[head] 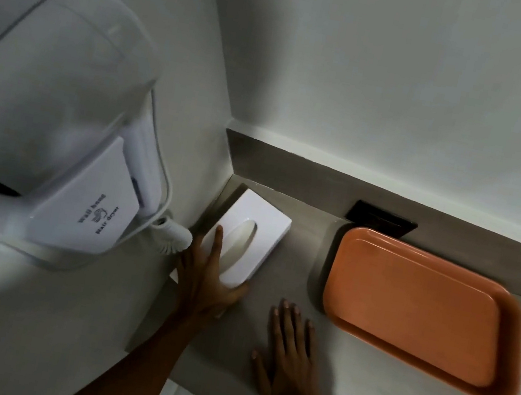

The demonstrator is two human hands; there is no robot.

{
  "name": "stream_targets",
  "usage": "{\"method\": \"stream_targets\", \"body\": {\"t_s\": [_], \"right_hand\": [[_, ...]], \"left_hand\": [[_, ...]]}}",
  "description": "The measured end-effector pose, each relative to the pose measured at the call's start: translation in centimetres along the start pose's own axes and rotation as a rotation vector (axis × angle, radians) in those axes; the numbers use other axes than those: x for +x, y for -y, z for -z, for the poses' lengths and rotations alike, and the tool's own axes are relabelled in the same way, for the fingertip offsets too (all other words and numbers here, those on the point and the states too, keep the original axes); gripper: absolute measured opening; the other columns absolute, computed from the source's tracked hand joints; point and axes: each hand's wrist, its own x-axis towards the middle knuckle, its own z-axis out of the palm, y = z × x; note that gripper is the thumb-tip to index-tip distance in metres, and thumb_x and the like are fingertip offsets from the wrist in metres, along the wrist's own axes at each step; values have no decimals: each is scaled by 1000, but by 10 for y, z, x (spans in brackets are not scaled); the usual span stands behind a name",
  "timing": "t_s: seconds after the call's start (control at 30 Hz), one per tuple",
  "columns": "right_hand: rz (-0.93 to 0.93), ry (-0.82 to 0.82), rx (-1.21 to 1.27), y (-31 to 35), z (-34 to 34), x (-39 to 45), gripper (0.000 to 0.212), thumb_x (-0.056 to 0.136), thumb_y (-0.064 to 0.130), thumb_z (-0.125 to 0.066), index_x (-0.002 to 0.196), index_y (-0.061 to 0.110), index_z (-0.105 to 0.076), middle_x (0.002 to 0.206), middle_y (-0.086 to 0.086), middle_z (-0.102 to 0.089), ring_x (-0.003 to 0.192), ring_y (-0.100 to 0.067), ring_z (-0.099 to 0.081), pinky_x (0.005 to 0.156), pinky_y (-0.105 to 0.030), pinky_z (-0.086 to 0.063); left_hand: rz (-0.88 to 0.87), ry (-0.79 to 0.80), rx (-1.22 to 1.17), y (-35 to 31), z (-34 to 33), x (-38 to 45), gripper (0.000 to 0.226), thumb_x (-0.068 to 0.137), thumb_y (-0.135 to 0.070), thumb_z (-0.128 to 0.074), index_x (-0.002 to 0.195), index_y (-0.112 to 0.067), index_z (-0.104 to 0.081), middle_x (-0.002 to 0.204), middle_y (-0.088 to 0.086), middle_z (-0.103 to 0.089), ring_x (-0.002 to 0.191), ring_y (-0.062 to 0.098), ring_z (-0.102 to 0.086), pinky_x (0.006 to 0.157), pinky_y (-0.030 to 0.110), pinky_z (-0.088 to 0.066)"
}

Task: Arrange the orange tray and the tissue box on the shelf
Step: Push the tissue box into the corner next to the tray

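A white tissue box with an oval slot lies on the grey shelf in the left corner, angled against the side wall. My left hand grips its near end, index finger along the top and thumb round the near corner. The orange tray lies flat and empty on the right part of the shelf, its long side running toward the far wall. My right hand rests flat on the shelf between box and tray, fingers spread, holding nothing and a little left of the tray.
A white wall-hung hair dryer juts from the left wall, its nozzle just left of the tissue box. A dark socket plate sits in the backsplash behind the tray. The shelf's front edge runs below my wrists.
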Motion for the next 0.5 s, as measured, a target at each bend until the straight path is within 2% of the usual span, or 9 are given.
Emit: {"method": "stream_targets", "body": {"t_s": [0.1,0.2,0.33,0.5], "right_hand": [[3,-10,2,-2,-5,0,89,109,66,-40,178,17,-12,188,-7,-5,175,-30,-5,139,-56,-8],[4,-17,5,-2,-6,-1,89,109,65,-43,178,16,-15,188,-7,-6,175,-30,-7,140,-55,-6],[-3,-21,1,-1,-4,0,90,108,67,-44,178,17,-17,188,-6,-7,175,-30,-7,142,-49,5],[0,-40,4,0,-1,0,90,108,66,-48,177,17,-18,188,-6,-9,175,-29,-8,142,-49,3]], "left_hand": [[74,-3,3,-19,0,21,129,67,-77,-77,170,-24,-20,164,20,-30,150,44,-31,123,61,-31],[168,40,13,-34,-5,38,130,69,-78,-78,171,-28,-15,167,22,-27,153,45,-30,126,59,-26],[196,16,37,-44,-10,53,129,70,-79,-78,170,-26,-16,168,23,-25,153,46,-30,126,59,-26],[196,-27,74,-47,-13,58,129,69,-78,-79,170,-24,-20,167,24,-28,151,47,-34,124,60,-31]]}}
